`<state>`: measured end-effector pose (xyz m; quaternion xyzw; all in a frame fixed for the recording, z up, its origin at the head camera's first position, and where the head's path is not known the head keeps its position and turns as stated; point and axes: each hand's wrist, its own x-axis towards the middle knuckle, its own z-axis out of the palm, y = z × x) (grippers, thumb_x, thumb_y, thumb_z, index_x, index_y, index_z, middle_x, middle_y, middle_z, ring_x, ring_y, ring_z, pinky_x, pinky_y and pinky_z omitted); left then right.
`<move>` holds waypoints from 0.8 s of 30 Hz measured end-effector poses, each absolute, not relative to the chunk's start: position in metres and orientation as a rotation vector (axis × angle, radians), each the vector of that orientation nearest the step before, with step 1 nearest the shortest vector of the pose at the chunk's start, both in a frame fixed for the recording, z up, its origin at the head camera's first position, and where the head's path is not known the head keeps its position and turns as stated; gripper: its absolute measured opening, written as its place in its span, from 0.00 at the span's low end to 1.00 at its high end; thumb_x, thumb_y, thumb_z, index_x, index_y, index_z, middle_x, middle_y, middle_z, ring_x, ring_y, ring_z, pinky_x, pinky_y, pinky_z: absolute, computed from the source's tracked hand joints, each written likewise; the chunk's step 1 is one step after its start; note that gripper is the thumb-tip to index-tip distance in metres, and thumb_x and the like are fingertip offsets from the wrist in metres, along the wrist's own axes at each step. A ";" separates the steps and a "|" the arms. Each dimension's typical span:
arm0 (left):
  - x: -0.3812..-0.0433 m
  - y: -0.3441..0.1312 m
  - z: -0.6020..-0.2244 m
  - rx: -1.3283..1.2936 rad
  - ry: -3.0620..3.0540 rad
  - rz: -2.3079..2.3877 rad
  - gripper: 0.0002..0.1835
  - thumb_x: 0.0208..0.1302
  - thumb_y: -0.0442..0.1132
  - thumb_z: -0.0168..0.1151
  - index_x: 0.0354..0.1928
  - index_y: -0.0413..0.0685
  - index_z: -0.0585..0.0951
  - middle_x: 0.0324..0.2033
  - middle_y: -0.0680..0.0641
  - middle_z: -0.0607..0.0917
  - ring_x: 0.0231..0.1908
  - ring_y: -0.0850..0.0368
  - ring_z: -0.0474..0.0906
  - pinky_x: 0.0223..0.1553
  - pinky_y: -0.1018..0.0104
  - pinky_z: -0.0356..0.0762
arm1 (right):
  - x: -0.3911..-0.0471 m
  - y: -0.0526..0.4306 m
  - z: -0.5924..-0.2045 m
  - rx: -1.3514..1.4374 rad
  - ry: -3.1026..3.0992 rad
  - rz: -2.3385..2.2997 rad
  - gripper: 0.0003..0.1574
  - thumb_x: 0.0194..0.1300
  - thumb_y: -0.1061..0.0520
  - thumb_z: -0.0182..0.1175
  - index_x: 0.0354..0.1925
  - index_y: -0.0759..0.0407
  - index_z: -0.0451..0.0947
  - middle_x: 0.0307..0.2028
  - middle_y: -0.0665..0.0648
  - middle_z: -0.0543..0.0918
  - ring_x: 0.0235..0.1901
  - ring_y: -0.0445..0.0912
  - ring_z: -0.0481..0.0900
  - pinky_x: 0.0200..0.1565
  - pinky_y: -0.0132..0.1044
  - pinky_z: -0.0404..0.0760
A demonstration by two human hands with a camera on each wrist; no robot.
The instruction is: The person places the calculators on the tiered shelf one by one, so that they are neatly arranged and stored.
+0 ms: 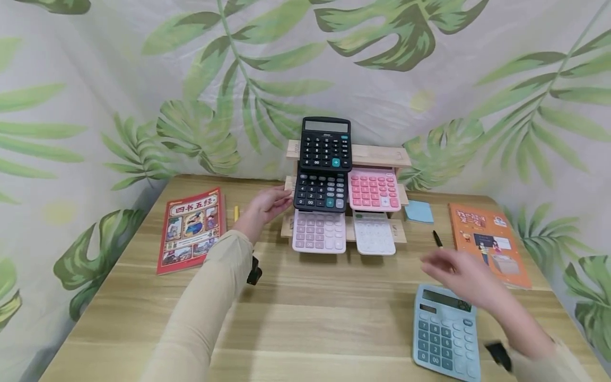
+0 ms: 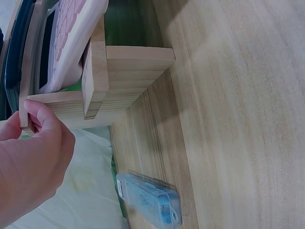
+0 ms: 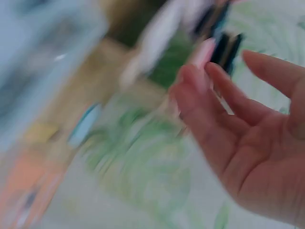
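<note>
My left hand (image 1: 266, 206) pinches the left end of a board of the wooden rack (image 1: 379, 155), thumb and index finger on its edge in the left wrist view. Tiered on the rack are two black calculators (image 1: 326, 146), a pink calculator (image 1: 374, 190), a pale pink one (image 1: 319, 232) and a white one (image 1: 374, 234). A light blue calculator (image 1: 446, 334) lies on the table at the front right. Above its display hovers my right hand (image 1: 460, 273), fingers loosely bent, holding nothing; its wrist view is blurred.
A red book (image 1: 191, 231) lies on the left, an orange book (image 1: 491, 246) on the right. Blue sticky notes (image 1: 419, 211) and a black pen (image 1: 437, 239) are right of the rack. A clear case with blue contents (image 2: 150, 198) lies near the rack.
</note>
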<state>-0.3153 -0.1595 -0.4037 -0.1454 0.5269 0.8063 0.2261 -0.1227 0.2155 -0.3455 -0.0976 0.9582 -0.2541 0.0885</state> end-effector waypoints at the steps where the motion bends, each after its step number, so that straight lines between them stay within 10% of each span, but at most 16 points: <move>1: -0.316 -0.160 -0.404 -0.405 1.448 2.225 0.32 0.65 0.27 0.48 0.70 0.43 0.53 0.38 0.49 0.74 0.33 0.64 0.75 0.51 0.77 0.76 | -0.108 0.228 -0.351 -0.234 2.872 -0.615 0.20 0.63 0.43 0.56 0.43 0.56 0.79 0.32 0.50 0.83 0.31 0.39 0.76 0.30 0.31 0.76; 9: -0.316 -0.160 -0.403 -0.399 1.452 2.217 0.33 0.65 0.27 0.48 0.70 0.44 0.53 0.37 0.50 0.73 0.34 0.64 0.74 0.58 0.75 0.71 | -0.032 0.286 -0.410 0.263 2.612 -0.251 0.34 0.55 0.26 0.51 0.21 0.54 0.72 0.16 0.48 0.67 0.21 0.43 0.65 0.23 0.33 0.58; 24: -0.317 -0.160 -0.404 -0.394 1.436 2.233 0.32 0.65 0.26 0.48 0.70 0.43 0.53 0.36 0.51 0.74 0.35 0.64 0.74 0.47 0.78 0.76 | -0.032 0.270 -0.448 0.394 2.483 -0.374 0.69 0.47 0.18 0.50 0.51 0.83 0.61 0.27 0.57 0.73 0.27 0.49 0.71 0.28 0.40 0.73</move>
